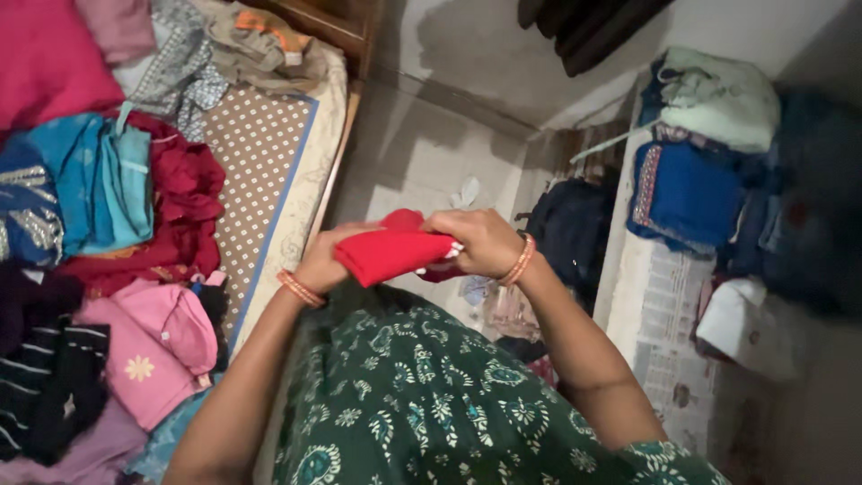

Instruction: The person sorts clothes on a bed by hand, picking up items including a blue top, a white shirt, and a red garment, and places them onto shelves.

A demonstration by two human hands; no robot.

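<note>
We hold the folded red cloth (393,251) in the air above our lap, beside the bed's (296,193) right edge, with the left hand (325,260) and right hand (480,241) both closed on it, so we should keep the edges even and press the fold flat.

Soft matt red cloth (388,253), dotted woven mattress cover (256,162), smooth pale tiled floor (422,153), printed newspaper shelf lining (669,305).

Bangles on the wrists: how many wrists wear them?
2. One set of orange bangles sits on the left wrist, beside the left hand; another set sits on the right wrist, behind the right hand. Both hands hold a folded red cloth.
</note>
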